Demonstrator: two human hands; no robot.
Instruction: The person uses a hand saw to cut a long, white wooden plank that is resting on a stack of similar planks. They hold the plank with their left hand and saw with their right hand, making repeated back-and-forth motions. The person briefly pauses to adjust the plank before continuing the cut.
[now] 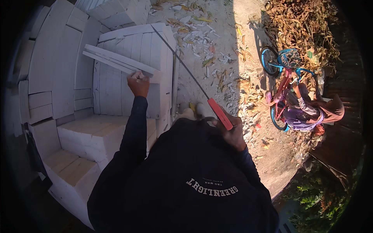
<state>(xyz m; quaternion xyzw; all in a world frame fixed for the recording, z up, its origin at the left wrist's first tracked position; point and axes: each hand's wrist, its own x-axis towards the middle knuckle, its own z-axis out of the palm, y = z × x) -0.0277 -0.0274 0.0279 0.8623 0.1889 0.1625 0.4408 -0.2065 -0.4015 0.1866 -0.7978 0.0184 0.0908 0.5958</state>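
My left hand (pixel 138 83) is closed, its knuckles against the lower edge of two or more long white slats (pixel 116 59). What its fingers hold, if anything, I cannot make out. The slats lie slantwise across a stack of white blocks (pixel 112 87) cut into strips. My right hand (pixel 234 134) grips the red handle of a tool with a long, thin, dark blade (pixel 182 62). The blade slants up and left, and its tip crosses over the far edge of the white stack; whether it touches the stack I cannot tell.
More white blocks (pixel 62 66) are piled on the left, with lower, step-like blocks (pixel 97 132) nearer me. White chips and dry leaves (pixel 206 46) litter the ground. On the right, a person (pixel 307 110) sits on a red and blue bicycle (pixel 278 73) beside a leaf heap (pixel 303 23).
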